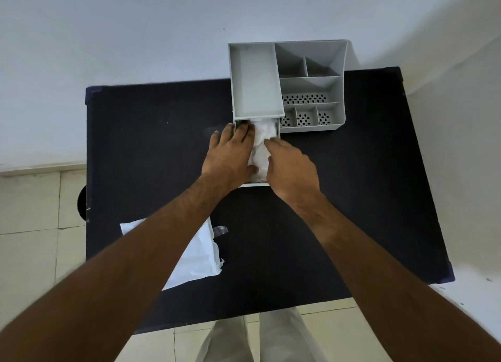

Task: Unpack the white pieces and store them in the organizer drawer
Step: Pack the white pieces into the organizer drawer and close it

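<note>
A black table (162,144) carries a grey organizer (311,84) at its far edge and, near the person, an empty white bag (195,256) partly hidden by the left forearm. The organizer's drawer (277,129) is pulled out, white pieces (261,144) bunched inside. The left hand (230,155) and right hand (291,166) lie flat on them, fingers loosely spread and pressing.

No text, label, brand, number or sign can be read anywhere in the head view. The grey organizer (287,87) carries only punched oval holes, and the white bag (199,256) looks blank, though the forearm covers much of it.
</note>
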